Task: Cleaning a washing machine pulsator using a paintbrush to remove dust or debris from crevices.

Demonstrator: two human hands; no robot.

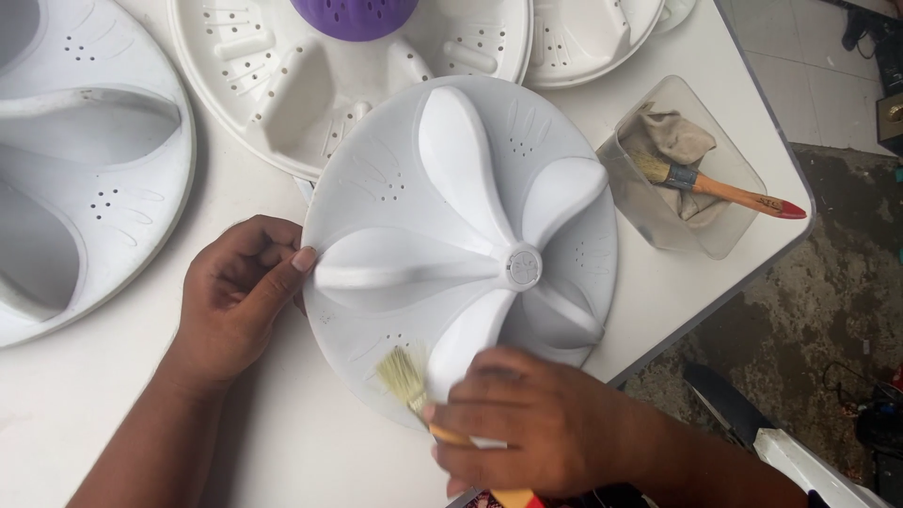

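A round white plastic disc with several raised curved vanes [461, 240] lies on the white table [141, 414] in front of me. My left hand [230, 301] grips its left rim, thumb pressed on the edge. My right hand [536, 428] holds a small paintbrush [406, 376] with pale bristles and a wooden handle. The bristles rest on the disc's near edge, next to a vane.
Similar white discs lie at the left [85, 169], behind [282, 85] and at the back right [583, 38]; the one behind carries a purple cap [353, 14]. A clear tub [691, 169] at the right holds a cloth and a second brush [720, 188]. The table's edge runs diagonally at the right.
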